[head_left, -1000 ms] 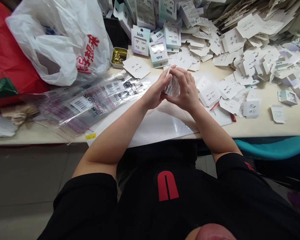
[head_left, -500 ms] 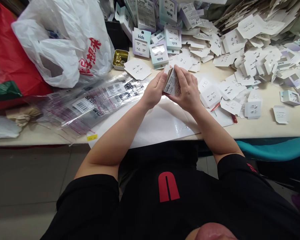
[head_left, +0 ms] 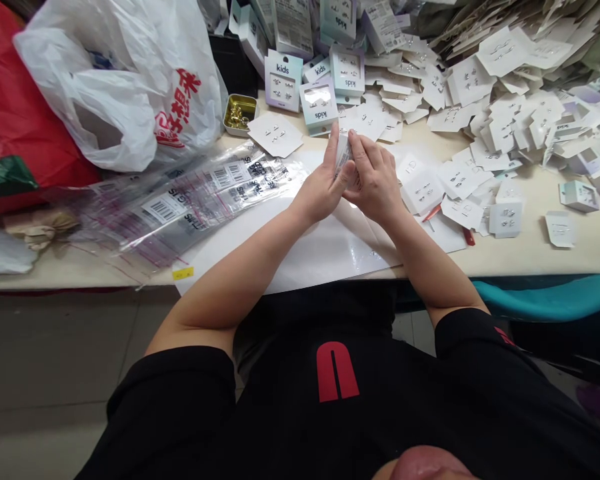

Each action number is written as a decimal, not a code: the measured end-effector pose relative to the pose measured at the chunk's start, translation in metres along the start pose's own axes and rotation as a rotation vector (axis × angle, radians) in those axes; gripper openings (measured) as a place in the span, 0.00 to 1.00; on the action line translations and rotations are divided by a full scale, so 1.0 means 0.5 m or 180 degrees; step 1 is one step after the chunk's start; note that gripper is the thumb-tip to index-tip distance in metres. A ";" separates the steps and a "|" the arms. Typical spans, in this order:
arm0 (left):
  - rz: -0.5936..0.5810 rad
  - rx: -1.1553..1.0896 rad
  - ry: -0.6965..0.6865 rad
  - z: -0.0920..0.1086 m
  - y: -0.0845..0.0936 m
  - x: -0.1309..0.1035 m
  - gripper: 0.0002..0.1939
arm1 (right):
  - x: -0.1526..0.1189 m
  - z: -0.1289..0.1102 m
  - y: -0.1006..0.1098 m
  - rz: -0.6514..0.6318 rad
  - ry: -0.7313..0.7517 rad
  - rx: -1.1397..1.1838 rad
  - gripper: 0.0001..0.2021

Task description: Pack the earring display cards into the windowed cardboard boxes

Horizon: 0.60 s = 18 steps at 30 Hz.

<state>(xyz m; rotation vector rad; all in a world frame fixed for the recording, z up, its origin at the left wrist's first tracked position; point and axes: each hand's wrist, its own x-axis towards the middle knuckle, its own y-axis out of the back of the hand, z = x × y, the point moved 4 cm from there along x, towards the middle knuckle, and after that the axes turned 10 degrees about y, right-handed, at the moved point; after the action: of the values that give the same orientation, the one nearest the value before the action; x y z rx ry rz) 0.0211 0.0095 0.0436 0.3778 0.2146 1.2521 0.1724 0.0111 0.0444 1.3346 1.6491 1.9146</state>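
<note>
A small earring box (head_left: 345,152) with printed text is held between both hands above a white sheet (head_left: 300,257). My left hand (head_left: 325,185) is closed on its left side, thumb bent across the near end and fingers along the edge. On the other side my right hand (head_left: 375,175) grips the box with its fingers laid over it. Much of the box is hidden by the fingers. Just beyond the hands lie a "kids" box (head_left: 319,107) with a window and a white earring card (head_left: 276,135).
Many earring cards (head_left: 510,127) are heaped at the right, with more boxes (head_left: 293,30) at the back. Plastic zip bags (head_left: 180,207), a small tin (head_left: 241,113) of gold-coloured pieces, a white plastic bag (head_left: 125,80) and a red bag (head_left: 20,133) fill the left.
My left hand has shifted, its thumb coming down across the near end of the box and its fingers up along the side. The box has turned and shows less of its printed face.
</note>
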 end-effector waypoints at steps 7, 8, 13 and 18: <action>-0.0019 0.0696 0.0047 -0.003 -0.002 0.006 0.43 | 0.002 0.007 -0.013 -0.0061 0.0045 0.0172 0.40; -0.0038 0.0555 0.0033 -0.006 -0.002 0.009 0.42 | 0.003 0.005 -0.011 -0.0071 0.0005 0.0206 0.40; 0.0147 -0.0396 -0.0001 -0.033 0.028 0.031 0.34 | 0.010 -0.004 0.021 0.0054 0.0040 0.0128 0.47; 0.0423 -0.1144 0.0573 -0.068 0.088 0.050 0.33 | 0.004 0.003 0.044 0.0135 0.0080 0.0715 0.24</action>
<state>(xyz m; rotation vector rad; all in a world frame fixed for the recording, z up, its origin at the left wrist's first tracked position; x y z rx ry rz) -0.0223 0.0505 0.0307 -0.0316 0.1148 1.4260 0.1798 0.0066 0.0645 1.4433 1.9097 1.8191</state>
